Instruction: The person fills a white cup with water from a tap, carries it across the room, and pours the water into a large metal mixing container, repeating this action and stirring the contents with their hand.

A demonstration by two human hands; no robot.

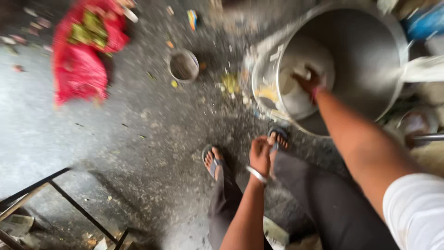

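A pale lump is grasped by the right hand inside the tilted steel pot. The left hand is loosely clenched, empty. The pot could be tipped by hard scraping.

We look down on a rough grey concrete floor, speckled and worn, paler and washed with daylight toward the left, darker toward the bottom. Small scraps of litter lie scattered over its upper part, with a yellowish smear of debris near the middle. A crumpled red sack with green contents showing lies at the upper left. A small round metal bowl stands on the floor beside it, well apart. At the lower left we see a dark metal frame of thin bars, with crumpled paper under it.
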